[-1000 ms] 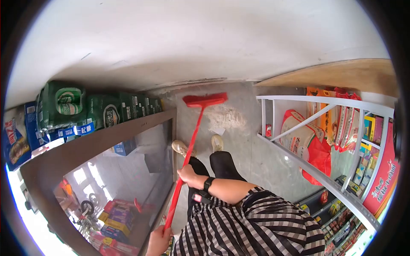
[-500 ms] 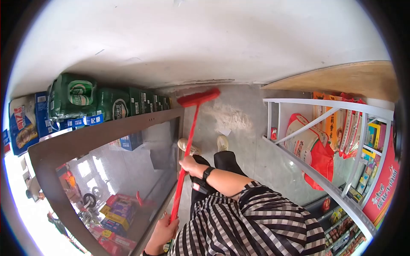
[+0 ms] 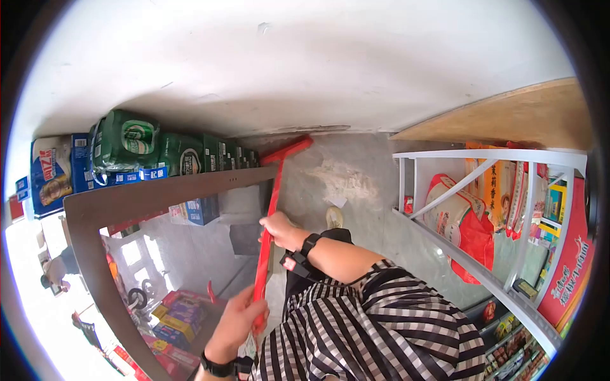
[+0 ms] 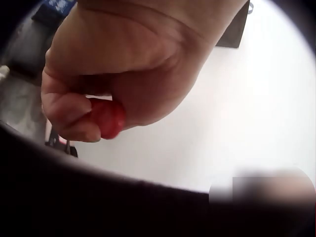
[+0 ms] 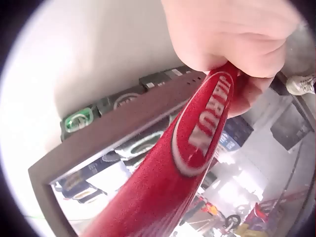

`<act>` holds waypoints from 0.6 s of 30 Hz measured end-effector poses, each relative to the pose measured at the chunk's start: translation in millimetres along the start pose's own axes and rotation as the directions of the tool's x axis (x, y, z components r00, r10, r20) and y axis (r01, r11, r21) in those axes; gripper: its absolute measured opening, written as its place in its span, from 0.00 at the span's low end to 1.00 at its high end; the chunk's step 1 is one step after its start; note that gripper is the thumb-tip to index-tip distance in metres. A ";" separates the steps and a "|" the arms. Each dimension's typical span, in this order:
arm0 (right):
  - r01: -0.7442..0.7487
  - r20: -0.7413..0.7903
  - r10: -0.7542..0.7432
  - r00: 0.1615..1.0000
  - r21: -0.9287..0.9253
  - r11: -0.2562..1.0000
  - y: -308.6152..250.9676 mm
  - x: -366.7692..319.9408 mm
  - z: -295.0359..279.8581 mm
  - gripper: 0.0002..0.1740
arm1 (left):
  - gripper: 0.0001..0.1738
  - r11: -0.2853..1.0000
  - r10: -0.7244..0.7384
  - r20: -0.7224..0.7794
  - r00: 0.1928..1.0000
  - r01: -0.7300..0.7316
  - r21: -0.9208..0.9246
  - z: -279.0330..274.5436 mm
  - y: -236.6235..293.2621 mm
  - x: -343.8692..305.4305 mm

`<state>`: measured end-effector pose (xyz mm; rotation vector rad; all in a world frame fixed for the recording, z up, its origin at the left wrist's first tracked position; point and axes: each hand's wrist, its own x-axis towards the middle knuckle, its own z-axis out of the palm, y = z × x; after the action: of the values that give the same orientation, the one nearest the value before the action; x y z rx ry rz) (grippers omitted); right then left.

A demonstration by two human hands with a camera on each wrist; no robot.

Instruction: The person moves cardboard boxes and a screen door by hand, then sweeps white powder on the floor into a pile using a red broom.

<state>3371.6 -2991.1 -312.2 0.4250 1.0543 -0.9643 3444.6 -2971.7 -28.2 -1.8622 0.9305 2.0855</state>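
Note:
A red broom [image 3: 265, 254] slants across the head view, its head [image 3: 293, 148] on the floor by the foot of the wall, beside the dark-framed glass case. My right hand [image 3: 279, 230] grips the handle partway down. In the right wrist view its fingers [image 5: 245, 98] curl round the handle just past a white-lettered oval label [image 5: 205, 123]. Nearer my body, my left hand [image 3: 236, 322] holds the upper end of the handle. The rounded red handle end [image 4: 109, 118] pokes out of the left fist in the left wrist view.
A brown-framed glass case [image 3: 152, 194] stands close on the left, with green shrink-wrapped packs [image 3: 130, 141] behind it along the wall. To the right is a grey metal rack [image 3: 473, 267] with a white-and-red sack [image 3: 448, 209]. A pale stain [image 3: 343, 181] marks the floor near my shoe [image 3: 334, 218].
The broom head has swung left along the wall toward the case, its handle now more upright in view. Both hands keep their grip; the left hand has risen in view.

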 end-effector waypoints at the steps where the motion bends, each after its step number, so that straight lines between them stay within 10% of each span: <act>1: 0.010 -0.002 -0.010 1.000 -0.005 1.000 -12.4 -13.4 1.7 0.07 | 0.08 1.000 0.010 0.006 1.000 -0.010 -0.001 4.2 12.0 5.1; 7: 0.179 0.333 -0.158 0.930 -0.032 0.983 -74.0 -109.7 -33.5 0.18 | 0.20 0.987 0.158 0.282 0.946 -0.160 -0.017 24.8 48.0 11.2; 9: 0.119 0.184 -0.075 0.980 -0.242 0.963 -82.2 -158.5 -54.6 0.22 | 0.22 0.834 0.425 0.242 0.872 -0.482 0.270 24.1 43.9 9.1; 11: 0.005 0.130 0.077 0.988 -0.538 0.843 -62.5 -174.6 -109.6 0.29 | 0.23 0.816 0.443 0.186 0.877 -0.480 0.322 15.8 40.8 6.7; 13: -0.101 0.046 0.201 0.978 -0.743 0.662 -47.0 -175.3 -179.3 0.28 | 0.21 0.616 0.709 -0.007 0.705 -0.615 0.492 3.2 35.3 9.7; 15: -0.137 -0.166 -0.054 0.985 -0.925 0.355 -36.5 -171.1 -235.1 0.26 | 0.20 0.365 0.895 -0.105 0.434 -0.575 0.732 -7.0 40.2 -5.8; 18: 0.047 0.054 -0.346 0.937 -0.998 -0.031 -2.3 -169.6 -289.9 0.26 | 0.18 0.087 0.994 -0.104 -0.044 -0.283 0.955 -41.2 39.5 -37.2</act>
<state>3188.2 -2710.1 -298.3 -0.9699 1.7790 -0.1159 3464.5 -3016.3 19.2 -1.7721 3.1559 0.1775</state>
